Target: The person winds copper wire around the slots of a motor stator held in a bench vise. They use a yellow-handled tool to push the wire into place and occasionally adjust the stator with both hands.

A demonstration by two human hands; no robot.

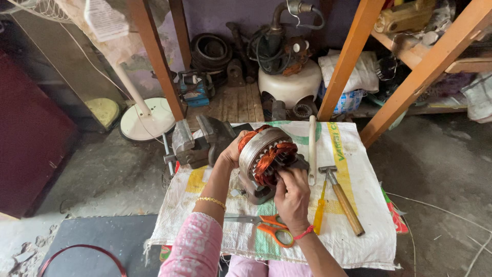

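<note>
A round metal motor stator (260,149) with copper windings stands tilted on a white woven sack (359,225) that covers a low table. My left hand (230,153) grips its left rim from behind. My right hand (292,192) has its fingers pressed into the copper coil at the stator's front opening. A grey metal housing (253,194) lies under the stator.
Orange-handled scissors (269,227), a yellow screwdriver (320,209), a wooden-handled hammer (342,197) and a white stick (312,149) lie on the sack. A grey bench vise (197,143) sits at its far left. Orange wooden shelf legs (410,82), a white fan base (147,119) and pump parts stand behind.
</note>
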